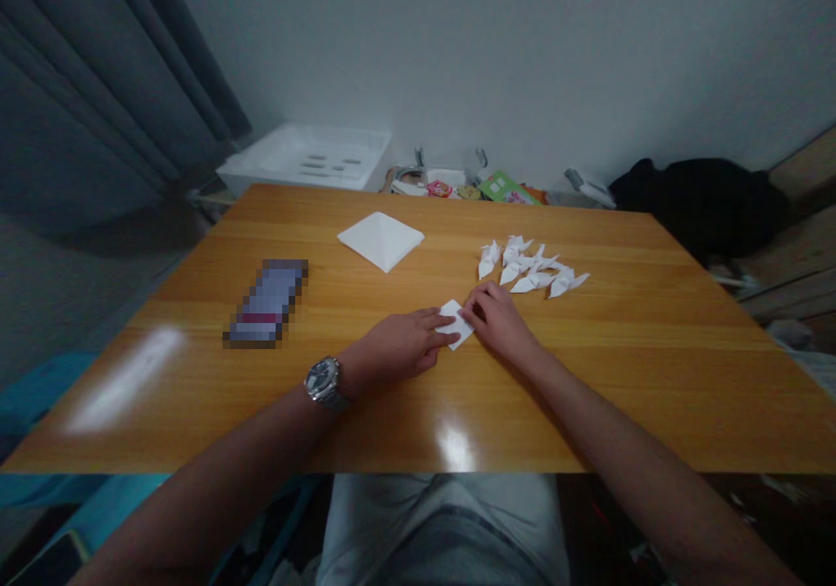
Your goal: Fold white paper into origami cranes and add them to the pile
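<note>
Small folded white paper (463, 328) was placed near frame centre, on wooden table (620, 351). Held flat under extended fingers of left hand (408, 342); right edge was pinched by right hand (502, 320). Paper cranes (515, 270) were clustered right of upper centre; larger folded sheet (382, 242) was laid upper centre.

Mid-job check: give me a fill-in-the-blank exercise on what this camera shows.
1. The wristwatch is on the ____ wrist.
2. The left hand and right hand both touch one small piece of white ____.
3. In this view, the folded birds lie to the ____ of the larger folded sheet.

Missing words: left; paper; right.
</note>
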The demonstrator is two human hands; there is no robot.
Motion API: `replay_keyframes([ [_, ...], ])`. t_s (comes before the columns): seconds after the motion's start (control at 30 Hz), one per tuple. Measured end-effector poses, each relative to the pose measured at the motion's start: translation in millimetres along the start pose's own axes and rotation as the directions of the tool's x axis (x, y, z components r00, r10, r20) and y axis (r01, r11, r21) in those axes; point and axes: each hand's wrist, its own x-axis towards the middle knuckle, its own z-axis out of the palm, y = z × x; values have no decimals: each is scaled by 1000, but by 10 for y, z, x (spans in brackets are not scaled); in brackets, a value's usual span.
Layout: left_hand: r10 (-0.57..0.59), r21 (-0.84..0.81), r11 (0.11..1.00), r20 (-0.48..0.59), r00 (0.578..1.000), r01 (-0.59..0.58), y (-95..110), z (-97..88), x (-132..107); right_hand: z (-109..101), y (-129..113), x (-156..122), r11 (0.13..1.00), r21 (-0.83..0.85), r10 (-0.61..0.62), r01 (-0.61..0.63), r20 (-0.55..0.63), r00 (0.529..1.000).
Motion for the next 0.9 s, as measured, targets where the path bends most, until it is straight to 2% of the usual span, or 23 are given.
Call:
replay_keyframes([
  [0.33,-30,16,999,29,999,30,24,-47,-2,6,47,2,1000,-3,5,-5,-34,999],
  [0.63,-22,27,999,30,999,21,38,-72,-13,-40,37,-43,999,17,-29,29,13,999],
  [0.8,71,-43,997,62,996,-68,-10,-134,-42,-16,70,-31,1000,16,-20,19,22,1000],
  [0.9,64,-67,996,76,995,-59,-39,-142,-54,-4,79,-22,1000,17,-5,5,21,1000],
])
